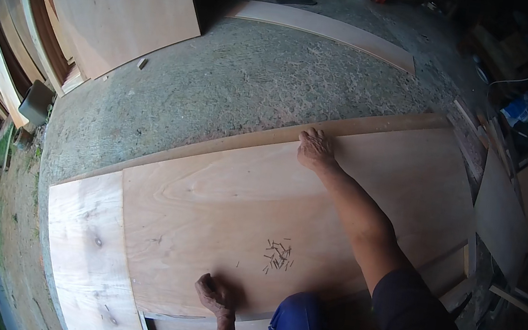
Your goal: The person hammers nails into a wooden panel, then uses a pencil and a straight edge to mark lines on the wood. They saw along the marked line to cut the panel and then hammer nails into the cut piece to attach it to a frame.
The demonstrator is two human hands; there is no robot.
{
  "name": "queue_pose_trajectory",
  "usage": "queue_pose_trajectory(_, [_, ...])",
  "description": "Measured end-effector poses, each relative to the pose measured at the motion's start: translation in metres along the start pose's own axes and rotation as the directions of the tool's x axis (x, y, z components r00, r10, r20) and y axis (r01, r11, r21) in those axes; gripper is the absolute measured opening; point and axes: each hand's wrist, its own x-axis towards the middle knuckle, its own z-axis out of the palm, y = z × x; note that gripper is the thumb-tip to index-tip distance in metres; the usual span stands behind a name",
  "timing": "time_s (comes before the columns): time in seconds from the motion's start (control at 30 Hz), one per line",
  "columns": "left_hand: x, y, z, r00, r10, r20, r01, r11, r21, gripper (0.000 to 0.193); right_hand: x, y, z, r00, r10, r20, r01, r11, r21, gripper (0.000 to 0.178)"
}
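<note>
A large plywood sheet (pixel 215 226) lies in front of me, with a paler plywood piece (pixel 87 248) adjoining its left end. My right hand (pixel 315 148) reaches to the sheet's far edge, its fingers bent over the edge beside a long wooden strip (pixel 233 144). Close to the near edge, my left hand (pixel 216 295) rests on the sheet with its fingers curled in; whatever they may hold is hidden. Between the hands, nearer the left one, a loose pile of small nails (pixel 278 255) is scattered on the plywood.
Rough concrete floor (pixel 235 80) stretches beyond the sheet, with a long thin board (pixel 336 32) lying on it. An upright plywood panel (pixel 118 3) stands at the far left. Offcuts (pixel 501 205) lean at the right. My blue-clad knee (pixel 301 329) presses close to the near edge.
</note>
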Motion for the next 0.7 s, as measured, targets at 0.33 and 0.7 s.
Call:
queue_pose_trajectory(0.33, [-0.027, -0.001, 0.013, 0.992, 0.129, 0.008, -0.13, 0.99, 0.051, 0.021, -0.118, 0.043, 0.026, 0.965, 0.073, -0.253, -0.002, 0.963, 0.27, 0.077])
queue_pose_trajectory(0.7, [0.098, -0.003, 0.009, 0.998, -0.02, -0.063, 0.007, 0.981, -0.194, 0.012, -0.386, 0.108, 0.003, 0.997, 0.065, -0.034, -0.047, 0.915, 0.4, 0.049])
